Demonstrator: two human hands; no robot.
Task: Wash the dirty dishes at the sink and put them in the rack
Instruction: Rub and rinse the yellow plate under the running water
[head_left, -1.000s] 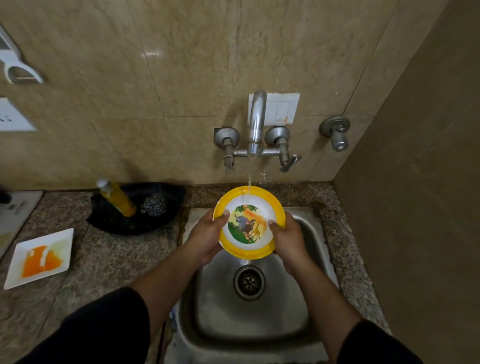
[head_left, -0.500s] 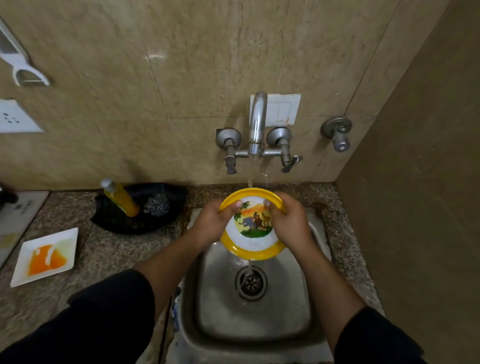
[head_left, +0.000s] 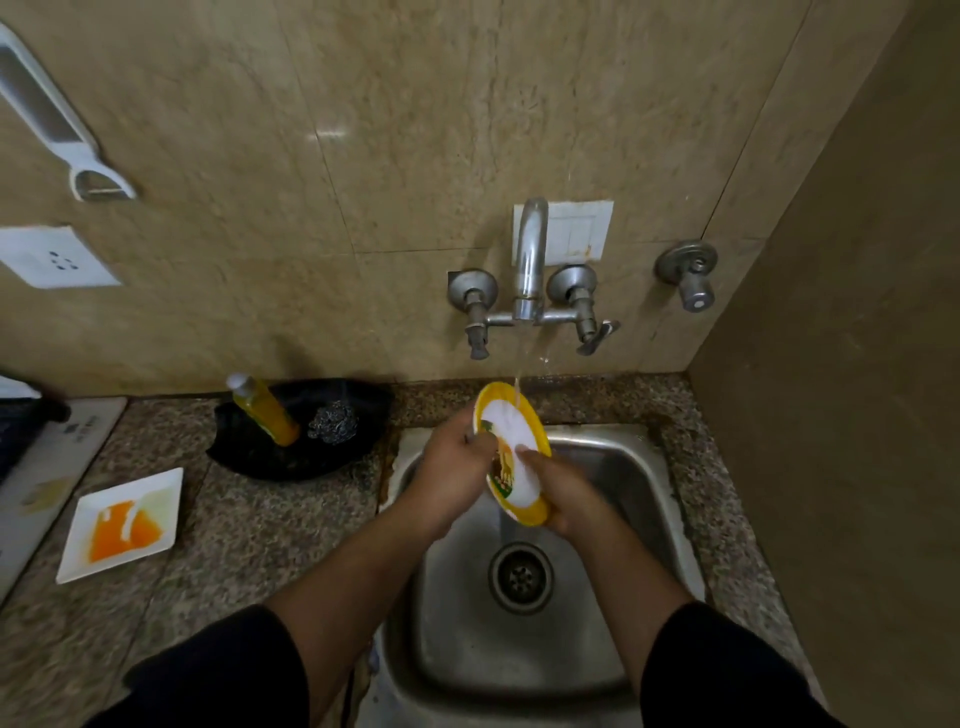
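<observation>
**Desk:** So what are you doing at the sink (head_left: 670, 467) in this one?

**Caption writer:** You hold a yellow-rimmed plate (head_left: 511, 452) under the tap (head_left: 530, 260), tilted steeply on edge over the basin. Your left hand (head_left: 452, 467) grips its near-left rim; your right hand (head_left: 561, 499) is closed on the lower right edge, fingertips (head_left: 527, 456) pressed to the printed face. A thin stream of water lands on the upper rim.

**Desk:** Why tilted like that?

**Caption writer:** Likely so the water sheets down the face and drops straight toward the drain (head_left: 521, 576) rather than pooling. You look to be at the rinse stage; the white centre appears clean, though blur hides fine residue.

**Desk:** And the containers?

**Caption writer:** You have nothing else in the basin. On the tabletop (head_left: 270, 525) to your left, a black tray (head_left: 291, 457) holds a leaning bottle (head_left: 265, 413) of orange liquid and a steel scrubber (head_left: 335, 423), kept within reach of the sink. Farther left, a white square dish (head_left: 122, 522) carries orange smears and seems unwashed.

**Desk:** The rack?

**Caption writer:** Out of frame. You would have to find it before setting the plate down.
</observation>
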